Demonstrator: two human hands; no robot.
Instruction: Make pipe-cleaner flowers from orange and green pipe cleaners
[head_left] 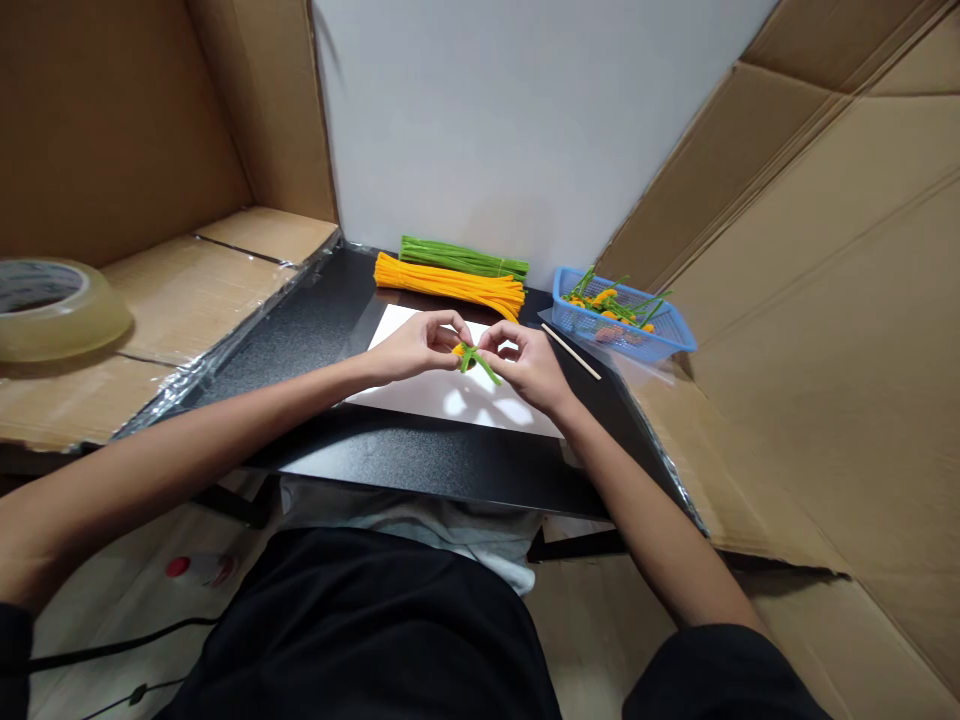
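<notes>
My left hand (416, 347) and my right hand (525, 367) meet above a white paper sheet (442, 400), their fingertips pinching a small twisted piece of green and orange pipe cleaner (471, 361) between them. Much of the orange part is hidden by my fingers. Beyond the sheet lie a bundle of orange pipe cleaners (450, 284) and a bundle of green pipe cleaners (461, 258). A thin wooden stick (570, 351) lies just beyond my right hand, not touching it.
A blue plastic mesh basket (622, 318) holding green and orange pipe-cleaner pieces sits at the table's far right. The black table (300, 322) is edged by cardboard walls (787, 300). A roll of clear tape (52, 310) lies on cardboard at far left.
</notes>
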